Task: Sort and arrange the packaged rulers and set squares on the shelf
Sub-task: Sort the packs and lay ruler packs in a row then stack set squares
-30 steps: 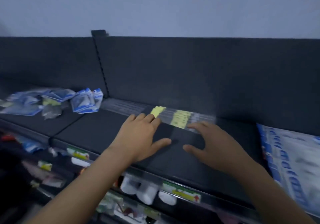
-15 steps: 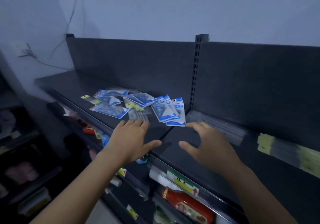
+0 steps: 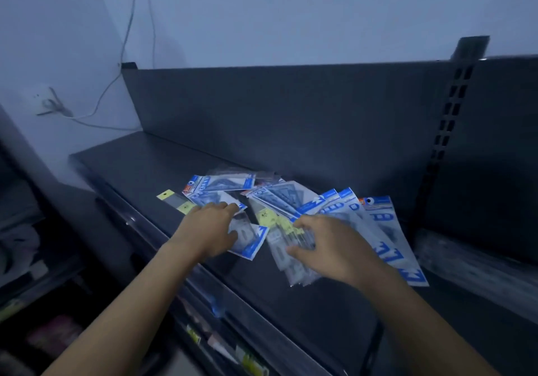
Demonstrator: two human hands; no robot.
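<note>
Head view, from the left: a wall socket (image 3: 43, 100) with a cable, then the dark shelf (image 3: 131, 166). A yellow-tagged ruler pack (image 3: 176, 201) lies near its front edge, just beside the left hand (image 3: 208, 230), whose fingers lie straight and flat on a blue-edged set square pack (image 3: 251, 244). The loose pile of set square packs (image 3: 279, 198) spreads behind and rightward. The right hand (image 3: 329, 244) arches over clear ruler sleeves (image 3: 281, 255), fingers bent onto them; whether it grips them cannot be told. A slotted upright (image 3: 454, 113) stands far right.
</note>
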